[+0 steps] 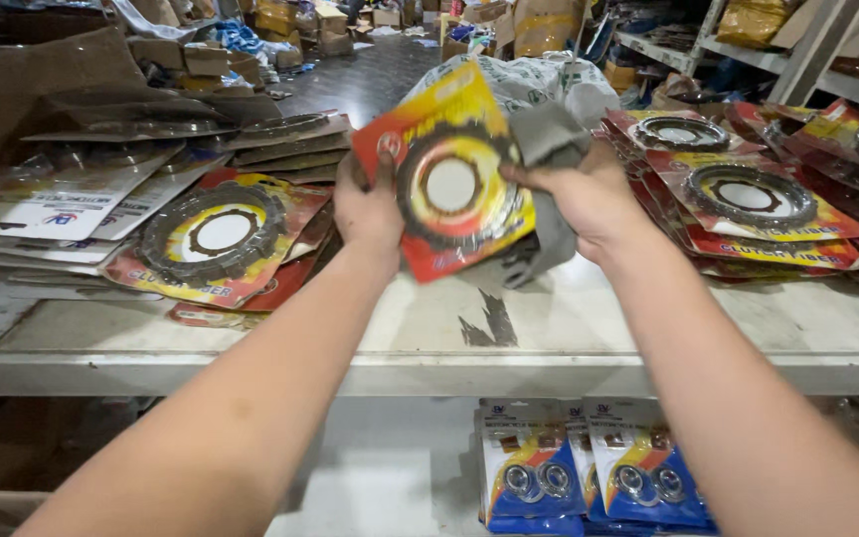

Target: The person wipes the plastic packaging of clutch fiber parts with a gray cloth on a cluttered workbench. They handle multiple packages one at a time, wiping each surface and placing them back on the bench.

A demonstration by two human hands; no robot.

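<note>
My left hand [368, 211] grips the left edge of a red and yellow carded pack [446, 177] that holds a dark ring-shaped plate, tilted above a white shelf [549, 333]. My right hand [584, 194] holds a grey cloth [547, 199] pressed against the pack's right side; the cloth hangs down behind the pack. Part of the pack's right edge is hidden by the cloth and my fingers.
A spread pile of similar ring packs [213, 239] lies on the shelf at left, another pile [753, 199] at right. Blue and white blister packs [589, 467] hang on the lower shelf. Cardboard boxes [206, 55] and a plastic bag [529, 80] crowd the floor beyond.
</note>
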